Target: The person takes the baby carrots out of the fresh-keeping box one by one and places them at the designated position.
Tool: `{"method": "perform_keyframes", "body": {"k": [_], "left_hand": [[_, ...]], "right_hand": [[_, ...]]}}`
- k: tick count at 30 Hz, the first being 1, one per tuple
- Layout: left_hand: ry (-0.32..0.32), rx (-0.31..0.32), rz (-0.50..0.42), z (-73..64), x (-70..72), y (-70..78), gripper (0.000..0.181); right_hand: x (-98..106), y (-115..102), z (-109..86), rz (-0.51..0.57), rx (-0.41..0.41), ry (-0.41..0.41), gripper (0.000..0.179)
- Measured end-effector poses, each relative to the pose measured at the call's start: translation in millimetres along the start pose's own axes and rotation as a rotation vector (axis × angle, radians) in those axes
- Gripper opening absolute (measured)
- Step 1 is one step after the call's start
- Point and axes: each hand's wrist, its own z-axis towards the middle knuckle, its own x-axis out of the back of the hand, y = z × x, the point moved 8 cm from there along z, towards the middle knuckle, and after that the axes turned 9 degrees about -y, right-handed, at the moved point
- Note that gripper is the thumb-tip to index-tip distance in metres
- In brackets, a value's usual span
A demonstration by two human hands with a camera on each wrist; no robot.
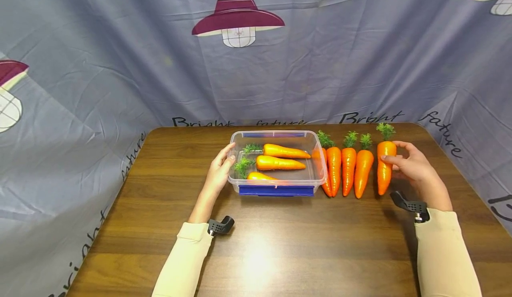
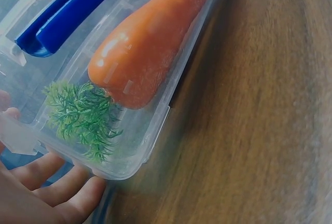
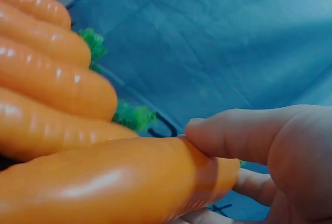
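Observation:
A clear plastic box (image 1: 276,182) with blue clip latches stands mid-table, with several orange carrots with green tops lying in it, one (image 2: 150,47) along the wall nearest me. My left hand (image 1: 221,166) holds the box's left end, thumb at the rim and fingertips (image 2: 91,195) against the outside of the wall. On the right, my right hand (image 1: 412,163) grips a carrot (image 1: 385,166) near its thick top, thumb on the front and the other fingers behind. That carrot points its tip toward me, its leafy top away. The right wrist view shows the thumb (image 3: 228,130) pressed on it.
Several more carrots (image 1: 349,168) lie side by side between the box and my right hand, leafy ends away from me; the leftmost is partly behind the box wall. The brown wooden table (image 1: 280,243) ends at a grey-blue curtain (image 1: 320,66) printed with lamps and lettering.

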Motion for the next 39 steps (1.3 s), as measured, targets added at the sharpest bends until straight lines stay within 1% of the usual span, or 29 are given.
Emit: {"method": "perform_keyframes", "body": {"k": [2, 4, 6, 11, 16, 27, 35, 39], "left_hand": [[0.002, -0.004, -0.002, 0.2, 0.0, 0.1, 0.047], [0.002, -0.007, -0.001, 0.3, 0.0, 0.3, 0.047], [0.003, -0.009, -0.002, 0.5, 0.1, 0.3, 0.047], [-0.002, -0.009, 0.001, -0.4, -0.6, 1.0, 0.048], [0.002, -0.01, -0.004, -0.4, -0.3, 1.2, 0.048], [0.002, -0.006, -0.013, -0.3, -0.2, 1.0, 0.048], [0.009, -0.007, -0.015, 0.2, 0.0, 0.5, 0.048], [0.012, -0.003, -0.006, 0.4, 0.6, -1.0, 0.047]], "right_hand": [[0.6, 5.9, 1.9, -0.034, -0.023, -0.009, 0.073], [0.2, 11.3, 3.7, -0.071, -0.045, -0.024, 0.081], [-1.3, 15.6, 5.1, -0.109, -0.067, -0.041, 0.083], [-4.1, 22.7, 7.4, -0.164, -0.121, -0.056, 0.081], [-4.9, 25.6, 8.7, -0.15, -0.129, -0.046, 0.08], [-1.3, 25.4, 7.5, -0.116, -0.124, 0.023, 0.082], [1.0, 26.5, 7.7, -0.119, -0.136, 0.035, 0.08], [3.0, 26.0, 7.6, -0.12, -0.126, 0.042, 0.08]]}}
